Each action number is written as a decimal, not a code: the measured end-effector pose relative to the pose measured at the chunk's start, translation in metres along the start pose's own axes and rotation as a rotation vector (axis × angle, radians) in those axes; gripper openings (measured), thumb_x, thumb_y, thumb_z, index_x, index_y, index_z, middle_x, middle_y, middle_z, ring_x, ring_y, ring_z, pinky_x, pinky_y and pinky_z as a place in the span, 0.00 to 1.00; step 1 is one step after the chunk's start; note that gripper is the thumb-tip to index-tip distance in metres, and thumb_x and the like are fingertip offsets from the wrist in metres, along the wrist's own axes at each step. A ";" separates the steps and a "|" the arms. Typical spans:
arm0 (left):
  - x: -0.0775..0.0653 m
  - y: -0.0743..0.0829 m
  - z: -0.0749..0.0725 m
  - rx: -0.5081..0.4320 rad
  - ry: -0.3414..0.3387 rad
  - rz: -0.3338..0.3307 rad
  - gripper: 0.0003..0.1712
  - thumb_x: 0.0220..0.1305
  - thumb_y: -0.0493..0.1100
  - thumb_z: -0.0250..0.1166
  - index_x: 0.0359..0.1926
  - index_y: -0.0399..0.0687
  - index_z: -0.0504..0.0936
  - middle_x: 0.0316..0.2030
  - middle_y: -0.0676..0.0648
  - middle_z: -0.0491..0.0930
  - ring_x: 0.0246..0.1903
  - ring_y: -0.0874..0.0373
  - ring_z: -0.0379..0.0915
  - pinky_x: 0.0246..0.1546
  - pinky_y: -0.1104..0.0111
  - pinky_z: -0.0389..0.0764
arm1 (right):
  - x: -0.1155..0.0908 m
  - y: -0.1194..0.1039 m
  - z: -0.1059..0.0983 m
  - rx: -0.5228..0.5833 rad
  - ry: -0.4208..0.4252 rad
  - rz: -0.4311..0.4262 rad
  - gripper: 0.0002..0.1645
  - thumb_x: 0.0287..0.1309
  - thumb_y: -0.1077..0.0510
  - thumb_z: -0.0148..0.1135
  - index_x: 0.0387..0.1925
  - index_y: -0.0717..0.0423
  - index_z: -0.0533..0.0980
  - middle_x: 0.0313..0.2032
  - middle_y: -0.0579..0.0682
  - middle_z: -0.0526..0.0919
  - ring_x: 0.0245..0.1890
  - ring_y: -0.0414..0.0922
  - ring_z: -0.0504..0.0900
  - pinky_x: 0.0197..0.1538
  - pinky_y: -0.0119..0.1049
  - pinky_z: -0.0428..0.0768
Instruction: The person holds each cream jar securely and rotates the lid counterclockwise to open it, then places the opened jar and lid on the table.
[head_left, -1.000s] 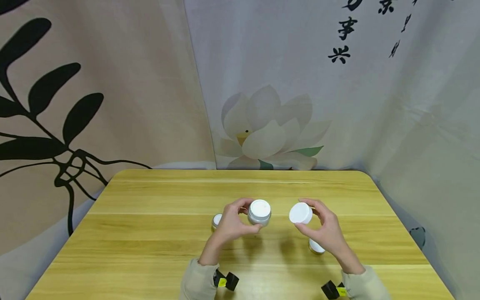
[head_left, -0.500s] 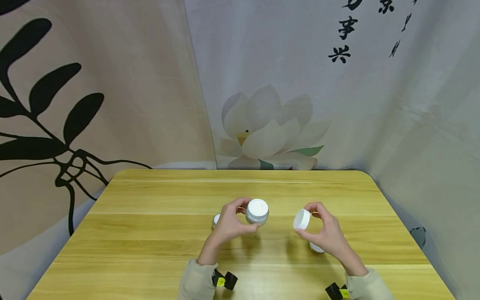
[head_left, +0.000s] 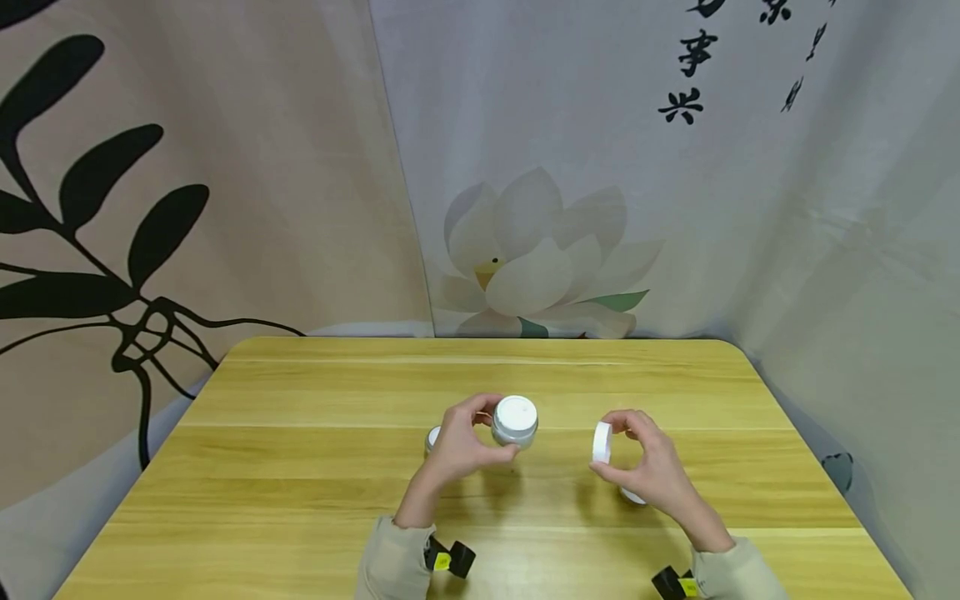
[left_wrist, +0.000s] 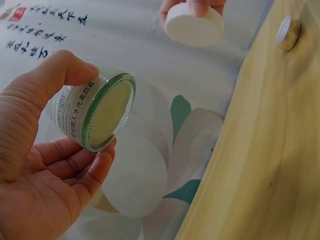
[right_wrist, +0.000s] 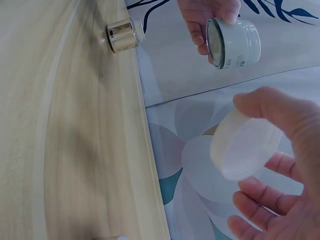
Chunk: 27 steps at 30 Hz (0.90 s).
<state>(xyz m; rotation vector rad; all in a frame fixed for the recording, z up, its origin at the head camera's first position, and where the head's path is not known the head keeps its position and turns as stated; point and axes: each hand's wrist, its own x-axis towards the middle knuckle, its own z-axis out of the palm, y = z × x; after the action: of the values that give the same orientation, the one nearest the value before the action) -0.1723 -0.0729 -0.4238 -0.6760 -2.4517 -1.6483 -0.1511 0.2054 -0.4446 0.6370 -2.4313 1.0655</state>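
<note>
My left hand (head_left: 461, 446) grips a glass cream jar (head_left: 514, 433) between thumb and fingers, raised above the table. In the left wrist view the jar (left_wrist: 107, 112) lies tilted, its base outward, with a printed label and a green-edged bottom. A white round jar lid (head_left: 602, 442) is pinched by the thumb and fingers of my right hand (head_left: 652, 467), apart from the jar. Seen from the right wrist, the lid (right_wrist: 245, 147) is tilted and its hollow inside shows.
Behind my left hand a small gold bottle-like container (right_wrist: 123, 36) stands on the wooden table (head_left: 300, 500). Partly hidden below my right hand is a small white-topped, gold-sided piece (left_wrist: 288, 34). A printed curtain (head_left: 300, 167) hangs behind the table.
The right hand has moved slightly right and down and turned the lid from nearly face-on to edge-on. The left hand with the jar has shifted only slightly left.
</note>
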 end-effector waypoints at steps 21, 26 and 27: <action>0.000 -0.002 0.000 -0.002 -0.012 0.010 0.31 0.38 0.35 0.74 0.50 0.37 0.77 0.41 0.47 0.80 0.40 0.56 0.74 0.41 0.63 0.78 | -0.008 0.004 0.014 -0.012 -0.133 0.166 0.32 0.28 0.56 0.81 0.43 0.58 0.80 0.34 0.47 0.74 0.37 0.47 0.74 0.38 0.47 0.77; 0.000 -0.003 0.000 0.000 -0.006 0.015 0.31 0.38 0.35 0.74 0.49 0.37 0.77 0.41 0.47 0.80 0.40 0.56 0.74 0.41 0.61 0.78 | -0.009 0.008 0.020 -0.036 -0.191 0.220 0.34 0.28 0.51 0.81 0.43 0.59 0.81 0.33 0.46 0.73 0.37 0.47 0.73 0.38 0.43 0.75; 0.000 -0.003 0.000 -0.002 -0.006 0.015 0.31 0.38 0.35 0.74 0.49 0.37 0.77 0.41 0.47 0.80 0.40 0.56 0.74 0.41 0.60 0.78 | -0.009 0.009 0.021 -0.047 -0.200 0.222 0.34 0.28 0.51 0.81 0.43 0.58 0.81 0.33 0.46 0.73 0.37 0.46 0.73 0.37 0.42 0.75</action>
<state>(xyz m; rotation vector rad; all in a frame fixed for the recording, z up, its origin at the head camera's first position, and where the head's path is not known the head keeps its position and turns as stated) -0.1730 -0.0738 -0.4262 -0.6981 -2.4432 -1.6461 -0.1521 0.1972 -0.4675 0.4873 -2.7441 1.0696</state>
